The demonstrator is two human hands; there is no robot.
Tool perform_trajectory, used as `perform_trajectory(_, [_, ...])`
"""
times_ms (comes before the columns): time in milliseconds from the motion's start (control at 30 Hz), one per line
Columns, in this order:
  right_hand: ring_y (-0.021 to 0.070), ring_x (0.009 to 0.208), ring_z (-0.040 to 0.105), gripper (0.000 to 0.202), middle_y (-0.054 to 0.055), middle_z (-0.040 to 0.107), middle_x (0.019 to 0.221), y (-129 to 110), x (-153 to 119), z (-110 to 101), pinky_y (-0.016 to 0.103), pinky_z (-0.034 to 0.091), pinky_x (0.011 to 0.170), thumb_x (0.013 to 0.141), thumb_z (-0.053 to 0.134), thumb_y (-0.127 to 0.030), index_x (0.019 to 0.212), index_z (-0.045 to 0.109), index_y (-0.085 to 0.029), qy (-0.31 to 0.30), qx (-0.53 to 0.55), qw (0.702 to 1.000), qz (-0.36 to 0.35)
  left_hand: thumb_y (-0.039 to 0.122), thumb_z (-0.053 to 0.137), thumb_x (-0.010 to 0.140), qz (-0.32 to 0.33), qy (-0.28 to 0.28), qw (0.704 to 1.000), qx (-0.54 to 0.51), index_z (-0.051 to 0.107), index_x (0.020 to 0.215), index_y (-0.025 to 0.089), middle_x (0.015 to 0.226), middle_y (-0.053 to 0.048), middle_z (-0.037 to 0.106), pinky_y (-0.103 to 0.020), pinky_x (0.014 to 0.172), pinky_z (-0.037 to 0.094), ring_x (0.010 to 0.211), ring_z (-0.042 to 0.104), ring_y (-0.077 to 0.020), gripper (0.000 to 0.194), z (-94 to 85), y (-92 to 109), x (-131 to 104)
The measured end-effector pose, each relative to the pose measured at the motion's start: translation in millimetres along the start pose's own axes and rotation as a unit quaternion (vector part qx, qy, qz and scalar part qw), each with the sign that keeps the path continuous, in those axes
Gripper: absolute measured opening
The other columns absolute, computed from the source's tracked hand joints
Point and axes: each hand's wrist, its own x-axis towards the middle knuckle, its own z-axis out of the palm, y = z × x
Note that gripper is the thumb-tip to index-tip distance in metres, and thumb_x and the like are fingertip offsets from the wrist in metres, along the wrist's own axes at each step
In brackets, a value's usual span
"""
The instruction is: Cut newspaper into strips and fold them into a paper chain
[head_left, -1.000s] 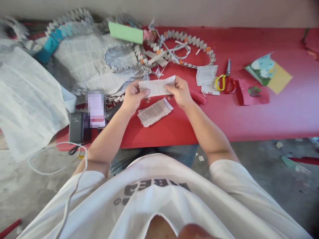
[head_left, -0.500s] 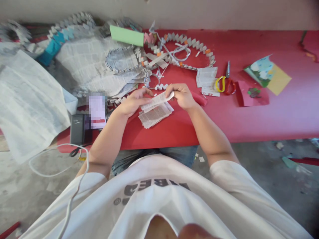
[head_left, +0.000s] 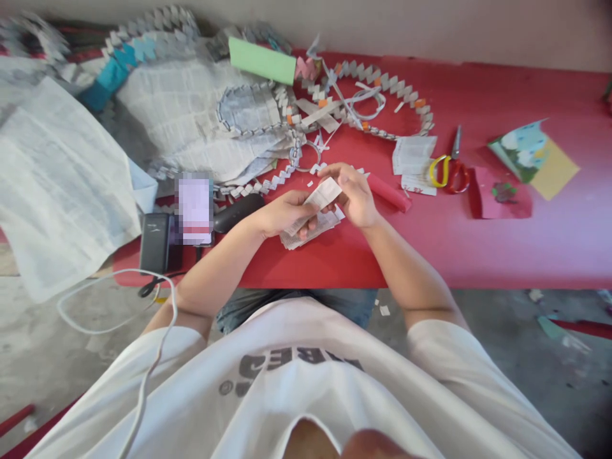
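My left hand point(head_left: 289, 214) grips a narrow printed paper strip point(head_left: 327, 192) between thumb and fingers, its far end pointing up to the right. Beside that end is my right hand point(head_left: 354, 194), its fingers curved and spread apart, with nothing visible held in it. Beneath the strip and my left fingers, a small stack of printed paper pieces point(head_left: 319, 231) lies on the red table point(head_left: 315, 268). Part of the stack is hidden by my left hand.
Newspaper sheets point(head_left: 167, 115), folded-paper chains point(head_left: 368, 73) and a green paper point(head_left: 262, 60) lie at the back. A phone point(head_left: 195, 207) and black power bank point(head_left: 155, 242) are left. Scissors point(head_left: 456, 146), a red roll point(head_left: 388, 191) and a card point(head_left: 523, 150) lie right.
My left hand has moved right and closed on the paper strip. My right hand has let go of it and opened. The view has shifted slightly.
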Motion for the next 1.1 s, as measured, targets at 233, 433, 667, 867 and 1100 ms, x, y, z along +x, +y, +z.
perform_trajectory(233, [0.0109,0.06,0.058,0.028,0.0,0.074,0.081,2.1,-3.7,7.5,0.028,0.046,0.055,0.088,0.088,-0.05,0.096,0.081,-0.025,0.089,-0.176,0.979,-0.051,0.035,0.06,0.107,-0.025,0.003,0.997,0.079,0.067,0.089,0.016,0.064,0.001,0.059,-0.021,0.046,0.052,0.048,0.064,-0.0127,0.027,-0.3,-1.5,-0.2])
perform_trajectory(433, [0.0143,0.071,0.066,0.042,0.0,0.076,0.09,-5.0,-8.5,10.3,0.031,0.058,0.066,0.083,0.094,-0.053,0.116,0.081,-0.029,0.064,-0.137,0.986,-0.07,0.04,0.057,0.109,-0.011,-0.015,0.989,0.146,0.065,0.072,0.015,0.066,-0.006,0.07,-0.021,0.053,0.055,0.053,0.068,-0.0129,0.045,-2.4,3.4,-3.3])
perform_trajectory(667, [0.0128,0.069,0.07,0.058,0.001,0.078,0.102,1.3,-3.7,4.5,0.03,0.064,0.063,0.08,0.096,-0.056,0.128,0.074,-0.031,0.043,-0.045,0.997,-0.045,0.038,0.063,0.107,0.014,-0.003,0.999,0.041,0.067,0.089,0.015,0.068,-0.004,0.072,-0.023,0.053,0.057,0.055,0.068,-0.0139,0.029,-2.9,5.3,-5.6])
perform_trajectory(867, [0.0105,0.057,0.068,0.04,-0.001,0.078,0.083,4.6,-0.2,0.7,0.026,0.061,0.055,0.082,0.095,-0.052,0.107,0.08,-0.024,0.032,-0.036,0.998,-0.038,0.06,0.071,0.101,-0.01,-0.07,0.996,0.053,0.069,0.08,0.015,0.069,-0.01,0.075,-0.025,0.048,0.057,0.052,0.068,-0.0162,0.05,-5.3,5.5,-10.9])
perform_trajectory(1100, [0.0108,0.056,0.066,0.034,-0.003,0.073,0.069,1.6,-2.8,8.7,0.025,0.054,0.052,0.084,0.093,-0.053,0.094,0.08,-0.024,0.084,-0.089,0.991,-0.062,0.049,0.076,0.1,-0.021,-0.041,0.999,0.016,0.071,0.085,0.012,0.079,-0.012,0.081,-0.024,0.058,0.064,0.066,0.078,-0.0184,0.04,0.2,5.0,-7.3])
